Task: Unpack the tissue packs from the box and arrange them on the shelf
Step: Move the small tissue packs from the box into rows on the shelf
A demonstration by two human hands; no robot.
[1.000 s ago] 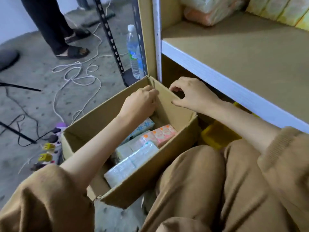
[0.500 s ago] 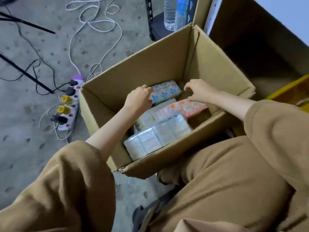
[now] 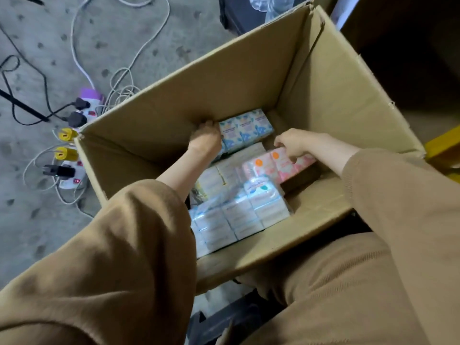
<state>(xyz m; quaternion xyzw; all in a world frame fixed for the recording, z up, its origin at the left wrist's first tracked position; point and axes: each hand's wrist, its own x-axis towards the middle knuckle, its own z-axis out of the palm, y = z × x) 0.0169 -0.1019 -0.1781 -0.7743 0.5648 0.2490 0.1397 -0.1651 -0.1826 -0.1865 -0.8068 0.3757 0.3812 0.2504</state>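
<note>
An open cardboard box stands on the floor in front of my knees. Inside lie several tissue packs: a blue-patterned pack at the far end, a pink pack to its right, a cream pack in the middle and a clear-wrapped white pack nearest me. My left hand is deep in the box, fingers against the blue pack's left end. My right hand rests on the pink pack's top, fingers curled on its edge. The shelf is only a dark opening at the upper right.
A power strip with several plugs and loose cables lies on the concrete floor left of the box. A water bottle stands behind the box. A yellow bin edge shows at the right. My knees crowd the box's near side.
Both hands went from the box's rim down into it. The left hand reached the blue pack's end and the right hand settled on the pink pack. My view tilted down, off the shelf.
</note>
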